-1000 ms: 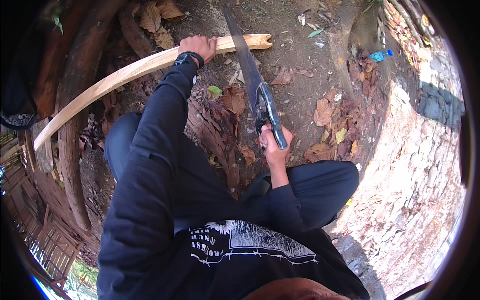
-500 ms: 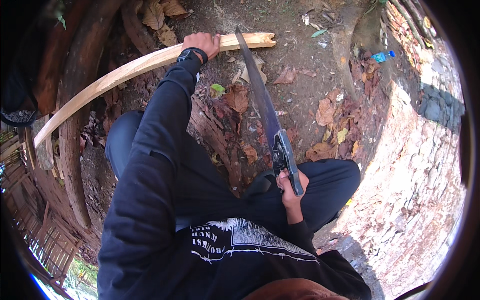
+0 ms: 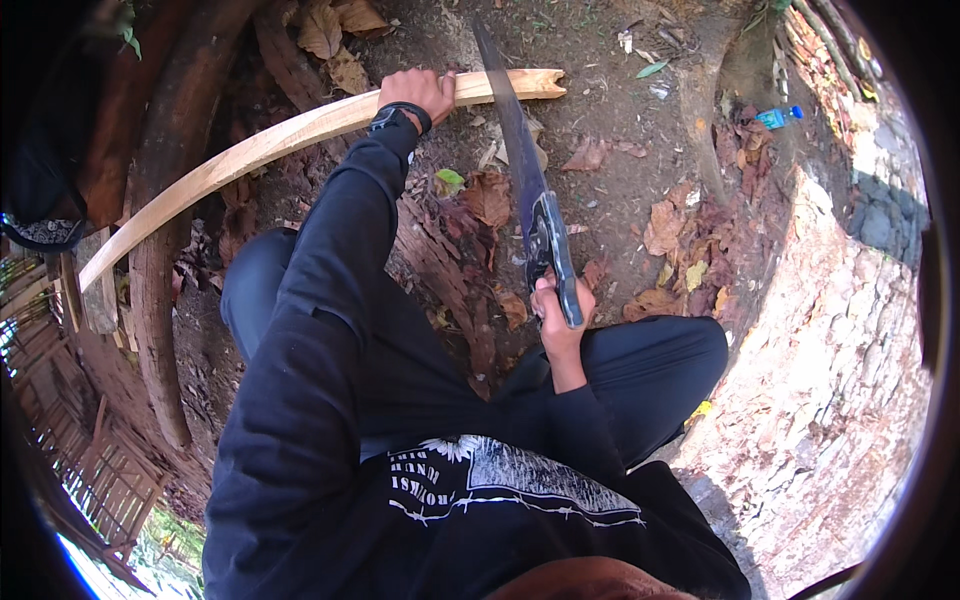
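Observation:
A long pale strip of wood (image 3: 262,150) runs from the lower left to a notched end at the top middle. My left hand (image 3: 420,96) is wrapped over it a short way from that end, with a dark watch and band at the wrist. My right hand (image 3: 563,310) is closed round the dark handle of a handsaw (image 3: 522,155). The saw's blade lies across the wood, just right of my left hand, and its tip reaches past the far side. How deep the teeth sit in the wood I cannot tell.
Dry brown leaves (image 3: 662,228) lie scattered over the soil. Thick dark logs (image 3: 160,150) stand at the left. A plastic bottle with a blue cap (image 3: 775,118) rests at the upper right, near a big pale sunlit rock or trunk surface (image 3: 800,400). My bent legs (image 3: 640,375) are close below the saw.
My right hand has pushed the saw forward, away from me, so more of the blade extends past the wood. My left hand keeps its hold; the whole view has shifted slightly.

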The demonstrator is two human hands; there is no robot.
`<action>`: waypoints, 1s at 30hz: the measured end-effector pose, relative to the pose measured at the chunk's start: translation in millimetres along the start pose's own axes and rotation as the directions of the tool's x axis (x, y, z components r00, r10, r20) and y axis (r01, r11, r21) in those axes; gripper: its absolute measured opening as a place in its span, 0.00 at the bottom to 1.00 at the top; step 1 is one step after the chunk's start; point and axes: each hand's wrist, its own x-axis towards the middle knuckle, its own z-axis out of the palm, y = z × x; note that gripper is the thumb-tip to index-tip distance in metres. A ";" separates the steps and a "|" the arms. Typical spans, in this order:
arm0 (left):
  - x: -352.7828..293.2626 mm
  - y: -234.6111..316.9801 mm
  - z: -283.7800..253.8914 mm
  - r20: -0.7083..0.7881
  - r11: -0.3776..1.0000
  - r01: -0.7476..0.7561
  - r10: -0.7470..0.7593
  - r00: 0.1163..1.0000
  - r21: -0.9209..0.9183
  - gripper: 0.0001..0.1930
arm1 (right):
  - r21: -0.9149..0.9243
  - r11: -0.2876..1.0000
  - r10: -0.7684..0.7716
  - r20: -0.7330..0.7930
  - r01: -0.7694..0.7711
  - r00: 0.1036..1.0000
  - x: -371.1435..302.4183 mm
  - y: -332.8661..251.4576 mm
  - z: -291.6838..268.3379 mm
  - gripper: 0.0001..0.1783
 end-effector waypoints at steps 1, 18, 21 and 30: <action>-2.9 1.7 1.2 -0.011 1.000 -0.015 0.015 1.000 -0.002 0.32 | -0.073 0.997 -0.028 0.025 0.030 0.999 -31.3 -0.9 -24.3 0.04; -4.7 -1.0 -2.5 0.015 1.000 -0.007 0.008 1.000 -0.026 0.32 | -0.004 0.999 0.034 -0.011 -0.034 0.999 -2.3 -9.2 -9.6 0.06; -8.3 3.4 -2.7 -0.006 0.999 -0.024 0.024 1.000 -0.039 0.31 | -0.124 0.992 0.004 0.015 -0.002 1.000 -37.4 -22.5 -41.7 0.05; -0.9 6.5 -7.4 0.018 0.999 -0.041 0.041 0.999 -0.002 0.31 | 0.107 0.994 -0.025 0.033 0.021 0.999 95.8 -1.6 31.7 0.10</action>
